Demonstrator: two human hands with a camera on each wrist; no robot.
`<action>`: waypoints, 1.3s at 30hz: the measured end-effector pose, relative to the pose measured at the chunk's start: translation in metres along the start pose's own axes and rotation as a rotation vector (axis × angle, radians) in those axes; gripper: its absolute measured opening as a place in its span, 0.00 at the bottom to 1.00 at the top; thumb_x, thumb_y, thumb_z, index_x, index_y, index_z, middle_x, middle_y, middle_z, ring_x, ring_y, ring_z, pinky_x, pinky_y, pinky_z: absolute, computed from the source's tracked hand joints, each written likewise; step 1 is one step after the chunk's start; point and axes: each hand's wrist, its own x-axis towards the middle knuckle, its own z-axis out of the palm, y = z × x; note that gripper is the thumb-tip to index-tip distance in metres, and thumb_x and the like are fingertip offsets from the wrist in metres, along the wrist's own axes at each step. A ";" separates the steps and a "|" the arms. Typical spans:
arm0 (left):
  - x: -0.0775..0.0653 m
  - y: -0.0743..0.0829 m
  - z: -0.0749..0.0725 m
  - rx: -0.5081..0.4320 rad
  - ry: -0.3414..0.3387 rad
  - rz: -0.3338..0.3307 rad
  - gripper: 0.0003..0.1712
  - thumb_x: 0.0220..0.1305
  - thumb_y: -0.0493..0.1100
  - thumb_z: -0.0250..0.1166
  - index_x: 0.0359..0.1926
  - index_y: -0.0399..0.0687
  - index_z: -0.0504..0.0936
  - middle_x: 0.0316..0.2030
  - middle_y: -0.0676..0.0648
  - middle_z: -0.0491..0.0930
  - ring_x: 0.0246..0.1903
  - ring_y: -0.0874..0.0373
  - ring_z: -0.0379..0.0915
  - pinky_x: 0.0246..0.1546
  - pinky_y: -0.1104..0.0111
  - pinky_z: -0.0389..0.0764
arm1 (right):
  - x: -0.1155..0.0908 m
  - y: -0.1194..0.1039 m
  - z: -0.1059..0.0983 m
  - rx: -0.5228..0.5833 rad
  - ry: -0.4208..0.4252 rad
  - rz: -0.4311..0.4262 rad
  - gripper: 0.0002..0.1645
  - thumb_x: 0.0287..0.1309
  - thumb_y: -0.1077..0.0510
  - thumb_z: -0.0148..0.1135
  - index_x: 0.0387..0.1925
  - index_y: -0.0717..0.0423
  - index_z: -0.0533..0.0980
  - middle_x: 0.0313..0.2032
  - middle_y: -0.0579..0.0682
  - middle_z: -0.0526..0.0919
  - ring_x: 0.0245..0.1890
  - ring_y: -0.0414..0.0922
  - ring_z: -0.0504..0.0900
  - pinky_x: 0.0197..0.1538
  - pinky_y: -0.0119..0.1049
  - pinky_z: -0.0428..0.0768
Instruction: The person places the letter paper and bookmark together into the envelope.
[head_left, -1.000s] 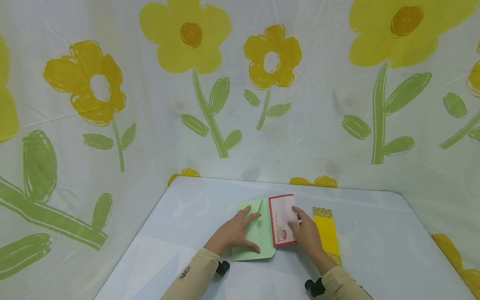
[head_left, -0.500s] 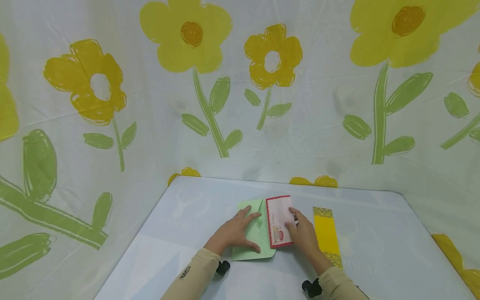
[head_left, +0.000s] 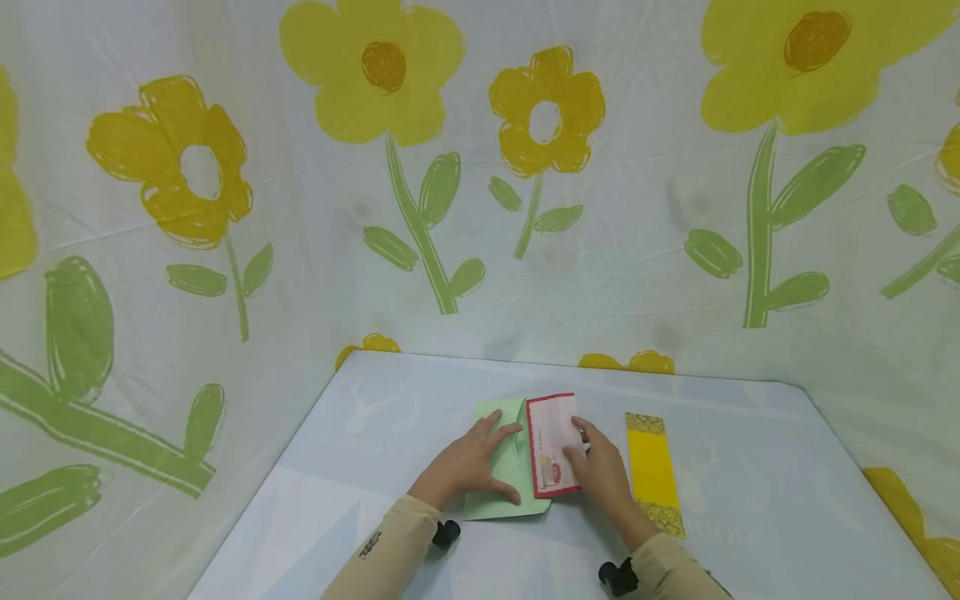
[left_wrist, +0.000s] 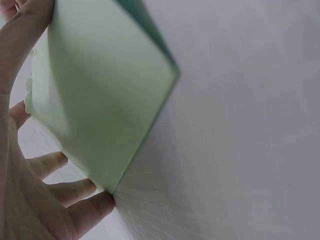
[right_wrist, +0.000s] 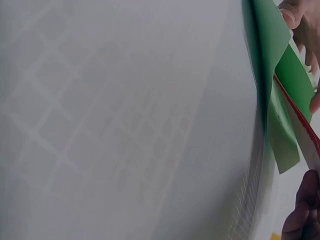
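Observation:
A light green paper envelope (head_left: 491,497) lies under my left hand (head_left: 472,460), whose fingers spread across it with the thumb near its lower edge. The left wrist view shows those fairly straight fingers touching one side of the envelope (left_wrist: 110,110). My right hand (head_left: 603,467) pinches the right edge of a pale pink card (head_left: 551,425) with a red border. In the head view the card's left part overlaps the envelope. Seen from the right wrist, the card's red edge (right_wrist: 300,117) reaches between parted green paper layers (right_wrist: 295,75). Its far end is hidden there.
A yellow strip of card (head_left: 654,467) with patterned gold ends lies on the white table (head_left: 765,467), right of my right hand. A flower-print cloth (head_left: 630,275) hangs behind and beside the table. Each wrist carries a black camera (head_left: 446,536).
My right hand has moved a little left with the card, so it overlaps the envelope more and uncovers more of the yellow strip. My left hand and the envelope have stayed in place.

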 end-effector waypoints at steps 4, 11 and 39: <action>0.001 -0.001 0.001 0.005 0.005 0.004 0.68 0.32 0.83 0.74 0.77 0.77 0.58 0.79 0.47 0.50 0.75 0.46 0.54 0.62 0.49 0.74 | 0.000 -0.001 0.002 -0.010 0.004 0.001 0.37 0.63 0.57 0.70 0.71 0.55 0.69 0.51 0.56 0.81 0.37 0.47 0.74 0.44 0.39 0.78; 0.001 -0.002 0.001 0.010 0.006 0.003 0.68 0.32 0.83 0.74 0.77 0.76 0.58 0.80 0.47 0.50 0.75 0.45 0.54 0.62 0.48 0.74 | 0.000 -0.002 0.005 -0.012 -0.020 -0.004 0.38 0.63 0.56 0.70 0.72 0.56 0.69 0.51 0.56 0.81 0.37 0.47 0.74 0.45 0.39 0.79; 0.000 -0.003 0.001 0.024 0.022 0.038 0.67 0.34 0.82 0.74 0.77 0.74 0.59 0.79 0.46 0.51 0.75 0.42 0.55 0.62 0.47 0.74 | -0.006 -0.005 0.015 -0.062 -0.040 -0.036 0.37 0.61 0.55 0.72 0.70 0.58 0.70 0.49 0.56 0.82 0.39 0.48 0.78 0.51 0.48 0.83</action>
